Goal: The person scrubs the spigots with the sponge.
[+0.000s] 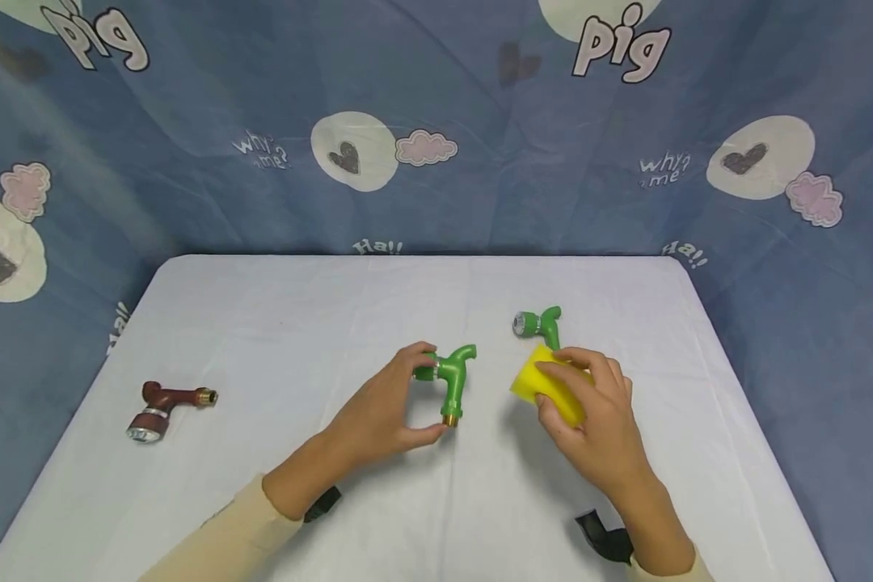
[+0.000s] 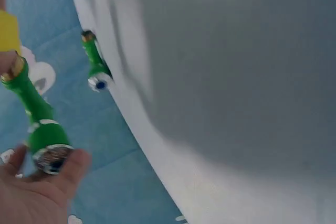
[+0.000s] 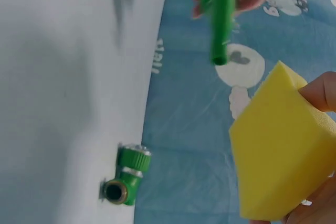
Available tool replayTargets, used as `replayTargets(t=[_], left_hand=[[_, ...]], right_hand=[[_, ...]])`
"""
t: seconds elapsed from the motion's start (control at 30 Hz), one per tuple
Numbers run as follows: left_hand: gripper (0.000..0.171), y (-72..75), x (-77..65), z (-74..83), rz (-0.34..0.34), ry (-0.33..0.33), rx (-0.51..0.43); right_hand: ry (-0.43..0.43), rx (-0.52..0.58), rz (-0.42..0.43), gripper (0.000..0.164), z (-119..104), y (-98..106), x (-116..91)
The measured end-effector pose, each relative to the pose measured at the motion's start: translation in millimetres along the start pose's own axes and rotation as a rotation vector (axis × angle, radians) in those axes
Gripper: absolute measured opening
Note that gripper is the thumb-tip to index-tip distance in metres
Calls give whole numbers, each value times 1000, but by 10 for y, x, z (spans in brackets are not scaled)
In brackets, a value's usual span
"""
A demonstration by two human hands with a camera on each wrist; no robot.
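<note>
Fingers (image 1: 602,365) of the right hand (image 1: 607,436) pinch a yellow sponge (image 1: 529,378) by its sides, leaving its front free. Beside it, above mid-surface (image 1: 335,315), the left hand (image 1: 371,416) grips a green tap (image 1: 453,380) at knob and brass end, probably for steadiness. Beyond, a brown tap (image 1: 169,398) lies near the left edge; another green one (image 1: 548,322) lies toward the far right corner, perhaps leaving working room.

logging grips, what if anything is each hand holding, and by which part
Left hand: a green tap, thumb at its brass end, fingers at its knob. Right hand: a yellow sponge, thumb and fingers on opposite sides.
</note>
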State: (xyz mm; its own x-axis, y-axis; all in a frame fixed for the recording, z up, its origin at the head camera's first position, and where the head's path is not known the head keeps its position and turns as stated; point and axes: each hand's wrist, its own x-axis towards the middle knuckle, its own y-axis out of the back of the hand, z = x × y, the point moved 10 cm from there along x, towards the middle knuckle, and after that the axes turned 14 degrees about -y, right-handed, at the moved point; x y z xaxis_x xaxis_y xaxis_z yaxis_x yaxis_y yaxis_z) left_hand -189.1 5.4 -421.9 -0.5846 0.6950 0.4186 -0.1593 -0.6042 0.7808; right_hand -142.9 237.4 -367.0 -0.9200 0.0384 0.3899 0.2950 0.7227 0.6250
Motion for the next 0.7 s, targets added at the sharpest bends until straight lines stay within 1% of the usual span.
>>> replayTargets(t=[0.1, 0.17, 0.2, 0.27, 0.33, 0.43, 0.5, 0.6, 0.7], left_hand=[[87, -96, 124, -299, -15, 152, -21], [87, -204, 220, -435, -41, 213, -15], [87, -265, 270, -482, -53, 228, -10], [86, -385, 374, -564, -74, 239, 23], [84, -477, 474, -611, -72, 230, 60], [78, -563, 621, -650, -52, 206, 119], [76, -604, 719, -670, -50, 196, 139], [78, -691, 833, -702, -98, 203, 153], [82, -780, 899, -725, -160, 223, 154]], right_hand=[[-11, 8, 16, 36, 44, 61, -39], [-23, 12, 23, 36, 72, 88, -70], [-28, 13, 24, 36, 83, 98, -92], [-31, 13, 24, 37, 90, 103, -113], [-26, 11, 27, 37, 86, 104, -136], [-17, 11, 40, 37, 78, 123, -152], [-17, 6, 50, 36, 77, 144, -154], [-25, -2, 59, 36, 89, 175, -155], [-32, -10, 62, 37, 104, 204, -148]])
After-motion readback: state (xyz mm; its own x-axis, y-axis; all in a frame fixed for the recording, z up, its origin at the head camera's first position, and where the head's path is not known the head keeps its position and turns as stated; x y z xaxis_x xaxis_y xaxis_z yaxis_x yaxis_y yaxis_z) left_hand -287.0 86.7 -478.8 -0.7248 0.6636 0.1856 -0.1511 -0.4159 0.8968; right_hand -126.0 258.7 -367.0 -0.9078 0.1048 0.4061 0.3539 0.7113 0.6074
